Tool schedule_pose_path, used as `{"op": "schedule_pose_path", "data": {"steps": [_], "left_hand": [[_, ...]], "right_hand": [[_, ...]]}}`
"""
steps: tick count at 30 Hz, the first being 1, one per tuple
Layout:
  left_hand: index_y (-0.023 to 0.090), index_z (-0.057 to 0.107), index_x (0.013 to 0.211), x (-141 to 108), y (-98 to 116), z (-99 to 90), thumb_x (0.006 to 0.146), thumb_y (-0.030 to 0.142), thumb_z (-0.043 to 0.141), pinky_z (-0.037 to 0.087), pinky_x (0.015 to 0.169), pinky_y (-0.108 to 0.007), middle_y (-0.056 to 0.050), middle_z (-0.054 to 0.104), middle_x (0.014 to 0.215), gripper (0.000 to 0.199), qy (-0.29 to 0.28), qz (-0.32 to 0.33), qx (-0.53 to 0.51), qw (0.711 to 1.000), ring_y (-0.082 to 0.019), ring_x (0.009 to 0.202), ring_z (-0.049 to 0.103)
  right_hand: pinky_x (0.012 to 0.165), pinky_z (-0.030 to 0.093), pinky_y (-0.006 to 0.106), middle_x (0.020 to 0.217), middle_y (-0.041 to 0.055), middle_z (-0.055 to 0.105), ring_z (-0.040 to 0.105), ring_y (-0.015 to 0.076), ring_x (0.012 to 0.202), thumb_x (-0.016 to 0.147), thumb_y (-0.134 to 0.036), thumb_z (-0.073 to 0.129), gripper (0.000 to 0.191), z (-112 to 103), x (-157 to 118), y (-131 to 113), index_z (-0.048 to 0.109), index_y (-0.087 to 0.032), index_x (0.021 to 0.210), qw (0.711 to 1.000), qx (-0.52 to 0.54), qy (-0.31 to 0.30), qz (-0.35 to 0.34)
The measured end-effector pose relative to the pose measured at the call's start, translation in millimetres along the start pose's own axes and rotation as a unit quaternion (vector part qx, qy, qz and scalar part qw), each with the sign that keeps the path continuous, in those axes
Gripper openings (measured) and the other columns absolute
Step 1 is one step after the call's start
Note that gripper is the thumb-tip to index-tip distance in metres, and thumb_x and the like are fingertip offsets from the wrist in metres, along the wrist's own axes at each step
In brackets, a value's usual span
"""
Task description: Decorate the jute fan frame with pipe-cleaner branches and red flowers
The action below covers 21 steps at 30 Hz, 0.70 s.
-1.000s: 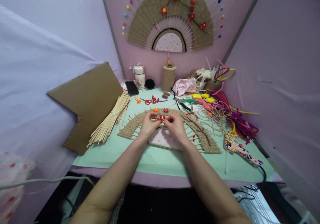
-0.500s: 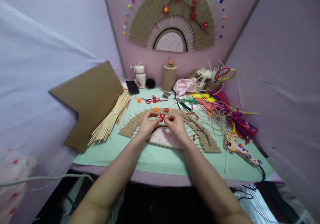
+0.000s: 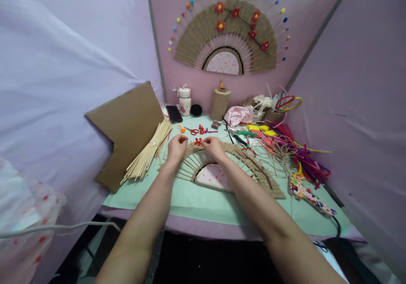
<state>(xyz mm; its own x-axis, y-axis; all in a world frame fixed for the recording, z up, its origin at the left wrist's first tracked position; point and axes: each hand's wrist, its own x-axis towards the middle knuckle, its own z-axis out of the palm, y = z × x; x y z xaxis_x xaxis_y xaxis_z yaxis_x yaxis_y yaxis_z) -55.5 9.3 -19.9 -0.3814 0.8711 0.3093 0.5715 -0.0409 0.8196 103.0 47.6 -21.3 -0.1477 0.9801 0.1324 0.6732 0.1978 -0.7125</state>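
My right hand [image 3: 213, 147] pinches a small red flower [image 3: 198, 142], bent from fuzzy wire, at its right edge. To the left of the flower, my left hand [image 3: 176, 149] has thumb and fingertips pressed together, and what may be between them is too small to make out. Beneath both hands lies a woven twine fan [image 3: 266, 178] with thin stick ribs and a pink dotted half-round centre [image 3: 212, 176]. A brown twig shape runs along its right side. Part of the fan's upper band is hidden by my hands.
Behind the fan lie red scissors [image 3: 193, 132], an orange piece [image 3: 181, 129] and green-handled pliers [image 3: 245, 133]. Sticks [image 3: 149, 151] and cardboard [image 3: 133, 119] stand left. A glue gun [image 3: 311, 195] and fuzzy wires [image 3: 307, 161] lie right. A twine spool [image 3: 220, 104] stands at the back.
Both hands have moved left and away from me over the fan's upper band, and have spread apart. The red flower has travelled with the right hand. The head view has tilted up.
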Motion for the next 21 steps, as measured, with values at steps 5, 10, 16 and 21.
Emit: {"op": "schedule_pose_path", "data": {"steps": [5, 10, 16, 21], "left_hand": [[0.017, 0.073, 0.092, -4, -5, -0.8, 0.080, 0.014, 0.057, 0.046, 0.094, -0.034, -0.008, 0.070, 0.099, 0.020, -0.012, 0.038, 0.113, 0.993, -0.021, 0.096, 0.062], [0.023, 0.076, 0.095, -7, 1, 2.4, 0.083, 0.021, 0.059, 0.043, 0.100, -0.039, -0.008, 0.066, 0.106, 0.021, -0.037, 0.026, 0.186, 0.982, -0.025, 0.108, 0.057], [0.028, 0.077, 0.101, -12, 2, 2.6, 0.084, 0.015, 0.056, 0.043, 0.098, -0.040, -0.008, 0.063, 0.109, 0.030, -0.080, 0.046, 0.242, 0.966, -0.027, 0.112, 0.052], [0.031, 0.076, 0.105, -14, -3, 6.0, 0.086, 0.016, 0.053, 0.044, 0.094, -0.041, -0.009, 0.060, 0.108, 0.034, -0.095, 0.045, 0.271, 0.957, -0.029, 0.110, 0.050]], "right_hand": [[0.073, 0.039, 0.027, 0.084, 0.0046, 0.075, 0.062, 0.0188, 0.085, 0.082, -0.032, 0.059, 0.021, 11, 5, -2, 0.078, -0.024, 0.084, 0.998, -0.063, 0.009, 0.013], [0.081, 0.040, 0.033, 0.093, 0.0073, 0.075, 0.061, 0.0244, 0.096, 0.084, -0.035, 0.058, 0.023, 15, 6, 0, 0.080, -0.027, 0.087, 0.992, -0.120, 0.008, 0.023], [0.084, 0.040, 0.036, 0.097, 0.0082, 0.075, 0.060, 0.0272, 0.102, 0.085, -0.036, 0.057, 0.025, 16, 9, -1, 0.080, -0.027, 0.090, 0.987, -0.155, -0.006, 0.032], [0.087, 0.039, 0.039, 0.098, 0.0080, 0.075, 0.059, 0.0288, 0.107, 0.083, -0.035, 0.058, 0.022, 16, 11, -5, 0.079, -0.027, 0.085, 0.984, -0.170, -0.025, 0.043]]}}
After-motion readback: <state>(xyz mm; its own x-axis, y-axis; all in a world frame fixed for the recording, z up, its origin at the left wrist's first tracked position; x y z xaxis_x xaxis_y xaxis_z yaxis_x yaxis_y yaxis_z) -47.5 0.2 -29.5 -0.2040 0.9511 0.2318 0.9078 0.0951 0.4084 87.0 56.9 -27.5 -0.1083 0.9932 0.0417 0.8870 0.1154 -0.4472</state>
